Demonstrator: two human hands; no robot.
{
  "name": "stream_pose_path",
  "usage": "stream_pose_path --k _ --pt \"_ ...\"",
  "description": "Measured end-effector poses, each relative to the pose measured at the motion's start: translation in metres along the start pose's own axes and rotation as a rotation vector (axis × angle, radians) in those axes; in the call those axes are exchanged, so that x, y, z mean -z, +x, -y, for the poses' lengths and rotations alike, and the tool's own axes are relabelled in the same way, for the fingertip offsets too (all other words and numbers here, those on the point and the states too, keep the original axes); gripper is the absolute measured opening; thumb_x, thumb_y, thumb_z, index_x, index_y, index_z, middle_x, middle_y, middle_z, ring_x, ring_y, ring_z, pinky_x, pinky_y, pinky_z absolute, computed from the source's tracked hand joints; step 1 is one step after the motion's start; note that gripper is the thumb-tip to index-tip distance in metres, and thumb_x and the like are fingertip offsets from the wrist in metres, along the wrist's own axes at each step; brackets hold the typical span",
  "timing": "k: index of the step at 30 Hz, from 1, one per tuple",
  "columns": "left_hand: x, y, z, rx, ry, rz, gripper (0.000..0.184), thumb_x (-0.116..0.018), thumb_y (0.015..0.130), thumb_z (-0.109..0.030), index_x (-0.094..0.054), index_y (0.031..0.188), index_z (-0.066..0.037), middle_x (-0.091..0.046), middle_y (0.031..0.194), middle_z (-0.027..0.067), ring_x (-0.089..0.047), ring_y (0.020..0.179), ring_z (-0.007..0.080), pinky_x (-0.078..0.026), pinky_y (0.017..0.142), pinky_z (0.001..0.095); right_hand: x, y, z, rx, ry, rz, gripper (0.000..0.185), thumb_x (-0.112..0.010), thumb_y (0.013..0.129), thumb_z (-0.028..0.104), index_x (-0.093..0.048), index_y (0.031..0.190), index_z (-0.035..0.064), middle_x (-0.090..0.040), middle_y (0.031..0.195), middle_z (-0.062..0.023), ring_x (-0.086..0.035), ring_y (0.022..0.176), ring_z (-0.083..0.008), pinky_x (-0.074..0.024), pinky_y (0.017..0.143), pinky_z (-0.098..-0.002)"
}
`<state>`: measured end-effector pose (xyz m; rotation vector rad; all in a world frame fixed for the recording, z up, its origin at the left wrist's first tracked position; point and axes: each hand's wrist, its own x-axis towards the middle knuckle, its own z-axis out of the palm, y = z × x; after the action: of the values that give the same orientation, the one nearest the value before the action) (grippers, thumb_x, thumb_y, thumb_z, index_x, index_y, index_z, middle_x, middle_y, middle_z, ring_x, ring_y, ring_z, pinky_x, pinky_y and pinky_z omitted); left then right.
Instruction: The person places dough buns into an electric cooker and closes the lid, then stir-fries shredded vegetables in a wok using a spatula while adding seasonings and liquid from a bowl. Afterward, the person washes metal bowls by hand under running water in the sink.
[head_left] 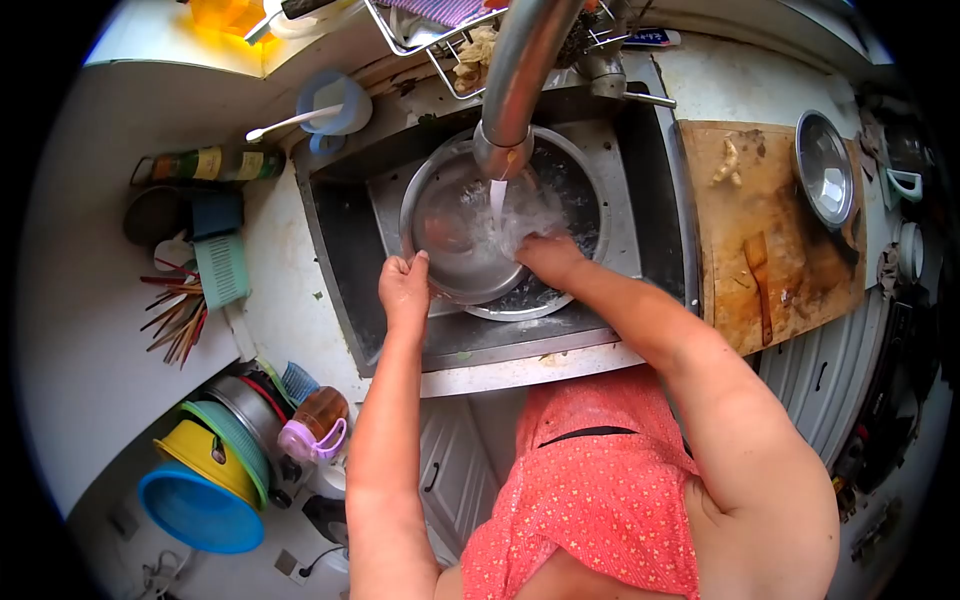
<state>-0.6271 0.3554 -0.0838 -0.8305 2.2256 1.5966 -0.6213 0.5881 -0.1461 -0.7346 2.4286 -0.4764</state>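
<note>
A round metal basin [440, 272] is held tilted in the sink, over a larger metal basin [598, 215] with water in it. My left hand [405, 288] is closed on the near left rim of the upper basin, thumb on top. Water runs from the faucet [503, 150] and splashes into the upper basin. My right hand [550, 260] is at that basin's right side, fingers curled in the splash. What its fingertips press on or hold is hidden by the water.
The metal sink [345, 250] surrounds both basins. On the right, a wooden cutting board [715, 240] bears ginger [728, 163], a wooden spatula [758, 275] and a metal bowl [825, 170]. A blue cup [345, 110] stands back left; chopsticks [180, 310] and stacked basins [200, 510] lie left.
</note>
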Motion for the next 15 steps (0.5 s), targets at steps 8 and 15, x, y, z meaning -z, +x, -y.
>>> stream_pose_path --k 8,15 --pt "-0.003 -0.007 -0.006 0.047 -0.05 0.081 0.016 -0.051 0.089 -0.011 -0.053 0.099 0.001 -0.06 0.08 0.009 -0.06 0.067 0.0167 -0.05 0.054 0.0308 -0.034 0.019 0.025 0.265 0.449 -0.42 0.044 -0.058 0.078 0.013 -0.053 0.121 0.0111 -0.056 0.12 -0.0182 -0.047 0.118 -0.0364 -0.0351 0.101 -0.0393" --pt "-0.044 -0.027 0.028 0.049 -0.025 -0.074 0.038 -0.051 0.09 -0.03 -0.057 0.08 0.006 -0.06 0.073 0.01 -0.059 0.062 0.0184 -0.05 0.047 0.0329 -0.003 0.016 0.077 0.118 0.681 -0.294 0.043 -0.055 0.083 0.015 -0.048 0.125 0.0123 -0.052 0.129 -0.0097 -0.05 0.116 -0.0291 -0.0404 0.096 -0.0375"
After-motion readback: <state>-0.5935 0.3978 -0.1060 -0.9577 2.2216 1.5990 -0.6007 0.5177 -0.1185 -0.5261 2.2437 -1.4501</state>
